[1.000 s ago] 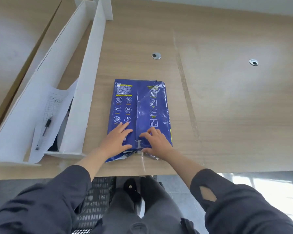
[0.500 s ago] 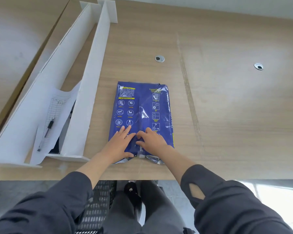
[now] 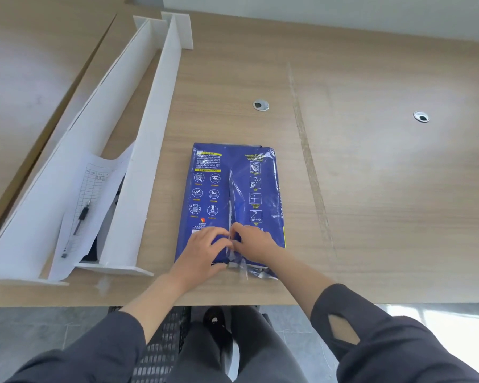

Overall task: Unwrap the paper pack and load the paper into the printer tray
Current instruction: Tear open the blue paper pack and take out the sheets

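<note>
A blue paper pack (image 3: pixel 234 194) with white and yellow print lies flat on the wooden desk (image 3: pixel 371 189), its long seam facing up. My left hand (image 3: pixel 202 248) and my right hand (image 3: pixel 253 241) rest on its near end, fingertips pinched together at the middle seam. Both hands grip the wrapper there. The wrapper's near end flap (image 3: pixel 256 272) is torn loose and crumpled by the desk edge. No printer tray shows in the view.
A long white foam-board frame (image 3: pixel 147 150) stands left of the pack. Inside it lie a printed sheet (image 3: pixel 94 189) and a black pen (image 3: pixel 79 223). Two round cable grommets (image 3: pixel 260 105) (image 3: pixel 421 116) sit farther back. The desk's front edge runs just below my wrists.
My fingers have gone from spread flat on the pack to curled and pinched together at the seam. The view has shifted slightly, so the pack sits lower in the picture.
</note>
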A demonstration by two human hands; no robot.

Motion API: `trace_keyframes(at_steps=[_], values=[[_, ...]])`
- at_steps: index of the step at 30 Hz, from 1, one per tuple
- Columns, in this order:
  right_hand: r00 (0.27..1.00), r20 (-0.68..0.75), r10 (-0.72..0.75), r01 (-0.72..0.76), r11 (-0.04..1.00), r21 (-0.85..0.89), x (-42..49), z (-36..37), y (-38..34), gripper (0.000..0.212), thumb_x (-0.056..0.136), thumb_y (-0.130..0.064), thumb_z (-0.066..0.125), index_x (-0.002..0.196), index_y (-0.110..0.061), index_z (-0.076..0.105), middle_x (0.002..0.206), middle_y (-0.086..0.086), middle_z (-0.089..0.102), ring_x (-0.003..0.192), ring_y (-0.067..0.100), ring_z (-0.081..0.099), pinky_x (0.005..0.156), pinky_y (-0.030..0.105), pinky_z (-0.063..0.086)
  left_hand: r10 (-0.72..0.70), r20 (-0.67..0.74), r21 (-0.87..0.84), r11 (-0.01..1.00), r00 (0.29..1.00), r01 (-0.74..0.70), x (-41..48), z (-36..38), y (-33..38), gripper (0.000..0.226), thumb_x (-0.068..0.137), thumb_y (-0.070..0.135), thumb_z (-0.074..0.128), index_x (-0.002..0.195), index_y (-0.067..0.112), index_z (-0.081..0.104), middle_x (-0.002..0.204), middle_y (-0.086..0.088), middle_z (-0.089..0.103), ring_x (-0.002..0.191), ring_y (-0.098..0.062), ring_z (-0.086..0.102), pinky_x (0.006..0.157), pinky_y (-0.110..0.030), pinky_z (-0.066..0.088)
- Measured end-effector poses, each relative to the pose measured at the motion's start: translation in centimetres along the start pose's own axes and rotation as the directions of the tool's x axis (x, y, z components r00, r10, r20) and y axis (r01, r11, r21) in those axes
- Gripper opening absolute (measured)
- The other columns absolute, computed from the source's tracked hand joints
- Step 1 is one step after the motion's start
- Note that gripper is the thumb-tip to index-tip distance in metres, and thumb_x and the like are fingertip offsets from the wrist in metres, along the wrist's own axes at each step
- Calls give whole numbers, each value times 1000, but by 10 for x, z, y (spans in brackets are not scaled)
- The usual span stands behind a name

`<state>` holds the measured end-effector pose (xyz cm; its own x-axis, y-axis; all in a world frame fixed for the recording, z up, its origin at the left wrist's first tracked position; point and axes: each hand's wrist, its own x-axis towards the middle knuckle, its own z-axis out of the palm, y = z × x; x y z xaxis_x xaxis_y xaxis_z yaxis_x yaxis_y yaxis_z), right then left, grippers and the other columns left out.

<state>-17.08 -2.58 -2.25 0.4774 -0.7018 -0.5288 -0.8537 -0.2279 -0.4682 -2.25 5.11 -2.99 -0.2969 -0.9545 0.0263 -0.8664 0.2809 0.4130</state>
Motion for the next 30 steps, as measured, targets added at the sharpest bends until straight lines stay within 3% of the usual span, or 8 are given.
trace_keyframes(at_steps=[3, 8, 14, 17, 20, 23, 25, 30], values=[[1000, 31, 1, -3, 999, 44, 3, -4, 3, 19, 96, -25, 38, 106, -17, 52, 107, 8, 65, 100, 29, 55, 88, 45, 43, 64, -99, 32, 998, 993, -61, 1, 3, 8, 35, 53, 21, 87, 82, 18, 67, 103, -7, 67, 102, -24, 59, 80, -42, 52], [999, 46, 15, -21, 991, 132, 8, -10, 5, 23, 95, -25, 39, 99, -14, 59, 97, 9, 67, 87, 26, 55, 83, 40, 47, 82, -169, -37, 995, 982, -90, 1, 9, 8, 18, 56, 21, 87, 64, 23, 71, 86, -1, 69, 93, -12, 44, 76, -33, 49], [998, -7, 59, -58, 994, 95, 8, -7, -1, 29, 87, -44, 55, 71, -22, 45, 80, 2, 57, 74, 20, 48, 68, 32, 40, 142, -123, -74, 986, 982, -151, -18, 17, 9, 21, 57, 17, 87, 72, 24, 74, 69, 6, 67, 81, -6, 43, 69, -23, 39], [995, -44, 88, -82, 990, 119, 8, -4, -2, 37, 83, -34, 61, 60, -27, 33, 88, 9, 64, 76, 21, 50, 69, 33, 41, 254, 0, 26, 967, 967, -254, -27, 18, 17, 30, 51, 16, 89, 71, 30, 71, 63, 10, 62, 75, -7, 45, 68, -20, 31], [995, -60, 85, -67, 967, 247, 6, -8, 2, 29, 80, -15, 57, 61, -23, 37, 71, 3, 53, 73, 23, 46, 67, 32, 40, 284, 121, 120, 947, 951, -298, -43, 26, 22, 37, 47, 18, 88, 78, 31, 71, 62, 15, 60, 63, -8, 55, 69, -19, 33], [997, -68, 34, -10, 944, 331, 0, -14, 5, 13, 79, -6, 53, 72, -14, 46, 73, 4, 52, 69, 20, 44, 66, 29, 40, 250, 169, 149, 950, 953, -275, -52, 32, 22, 44, 52, 22, 84, 94, 29, 72, 63, 17, 66, 61, -7, 57, 67, -19, 32], [997, -71, 17, 10, 930, 368, -4, -20, 8, 12, 79, -5, 53, 77, -16, 48, 71, 1, 50, 66, 16, 43, 62, 21, 39, 192, 199, 154, 962, 961, -224, -50, 30, 25, 49, 57, 29, 80, 104, 26, 68, 62, 16, 66, 59, -4, 58, 63, -14, 41], [996, -68, 54, -17, 894, 448, -18, -50, 25, 23, 79, 0, 49, 87, -22, 54, 70, -5, 43, 57, 10, 48, 49, 14, 45, -140, 127, 1, 990, 982, 141, -23, 7, 29, 25, 84, 32, 59, 105, 20, 56, 63, 5, 58, 65, -13, 65, 59, -21, 47]])
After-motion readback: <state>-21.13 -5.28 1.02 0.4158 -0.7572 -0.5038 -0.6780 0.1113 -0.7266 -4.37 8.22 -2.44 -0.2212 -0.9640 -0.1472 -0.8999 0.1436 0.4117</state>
